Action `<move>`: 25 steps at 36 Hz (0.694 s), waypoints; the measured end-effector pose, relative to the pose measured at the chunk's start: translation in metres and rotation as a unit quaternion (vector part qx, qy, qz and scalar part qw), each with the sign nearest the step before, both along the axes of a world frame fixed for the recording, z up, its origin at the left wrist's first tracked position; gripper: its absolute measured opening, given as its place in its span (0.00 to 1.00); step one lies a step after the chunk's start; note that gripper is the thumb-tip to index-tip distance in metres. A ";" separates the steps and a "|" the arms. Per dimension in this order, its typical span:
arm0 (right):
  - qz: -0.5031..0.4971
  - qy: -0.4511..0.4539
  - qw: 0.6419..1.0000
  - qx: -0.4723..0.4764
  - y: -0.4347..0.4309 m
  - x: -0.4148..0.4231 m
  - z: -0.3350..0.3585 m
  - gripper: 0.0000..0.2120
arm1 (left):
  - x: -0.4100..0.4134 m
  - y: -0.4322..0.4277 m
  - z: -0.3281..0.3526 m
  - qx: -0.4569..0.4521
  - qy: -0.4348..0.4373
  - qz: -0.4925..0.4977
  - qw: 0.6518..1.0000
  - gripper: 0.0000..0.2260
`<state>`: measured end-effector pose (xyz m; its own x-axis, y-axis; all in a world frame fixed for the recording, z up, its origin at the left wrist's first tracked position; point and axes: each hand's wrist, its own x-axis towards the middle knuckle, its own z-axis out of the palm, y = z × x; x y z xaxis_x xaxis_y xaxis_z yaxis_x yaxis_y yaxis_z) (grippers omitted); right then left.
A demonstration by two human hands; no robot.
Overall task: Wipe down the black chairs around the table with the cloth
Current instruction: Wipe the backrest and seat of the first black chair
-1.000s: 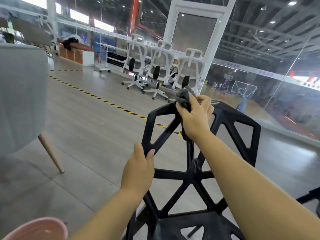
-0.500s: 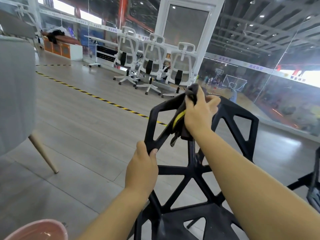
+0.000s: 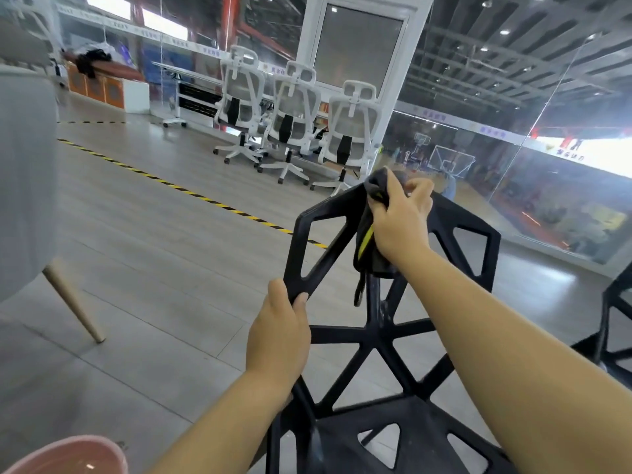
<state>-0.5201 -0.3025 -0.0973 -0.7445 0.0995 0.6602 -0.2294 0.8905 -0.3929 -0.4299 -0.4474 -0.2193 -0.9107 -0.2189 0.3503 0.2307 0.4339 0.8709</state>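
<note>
Our left hand (image 3: 278, 340) has its grip curled round the left edge of the black chair (image 3: 378, 331), steadying the backrest. Further right, our right hand (image 3: 402, 220) holds the dark cloth (image 3: 367, 241) bunched in its grip against the backrest's top rail. We judge the job early: the lower struts, the seat and the second black chair (image 3: 612, 323) at far right look yet to be wiped.

The pale plank floor (image 3: 154, 234) carries the black chair (image 3: 376, 333) you grip. Beyond your grip a yellow-and-black tape line (image 3: 191, 193) crosses it, and farther beyond stand three white office chairs (image 3: 294, 131). Left of your grip, a wooden chair leg (image 3: 73, 302) rests on it.
</note>
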 end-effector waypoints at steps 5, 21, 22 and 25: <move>0.033 -0.006 0.999 0.037 0.005 0.009 -0.008 0.24 | 0.002 0.000 0.004 0.023 -0.013 -0.002 1.000 0.07; -0.017 0.068 0.987 0.142 0.061 -0.022 0.010 0.16 | -0.055 0.031 0.118 -0.377 0.021 0.097 0.921 0.23; -0.053 0.056 0.990 0.121 0.074 -0.025 0.011 0.16 | -0.056 0.032 0.119 -0.384 0.011 0.103 0.917 0.23; -0.160 0.018 0.986 0.038 0.116 -0.029 0.014 0.12 | -0.056 0.034 0.114 -0.396 0.028 0.125 0.909 0.18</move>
<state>-0.5488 -0.1862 -0.0831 -0.6595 0.2746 0.6997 0.0565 0.9463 -0.3182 -0.4864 -0.4138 -0.1049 -0.8424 -0.0757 0.5335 0.0728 0.9650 0.2519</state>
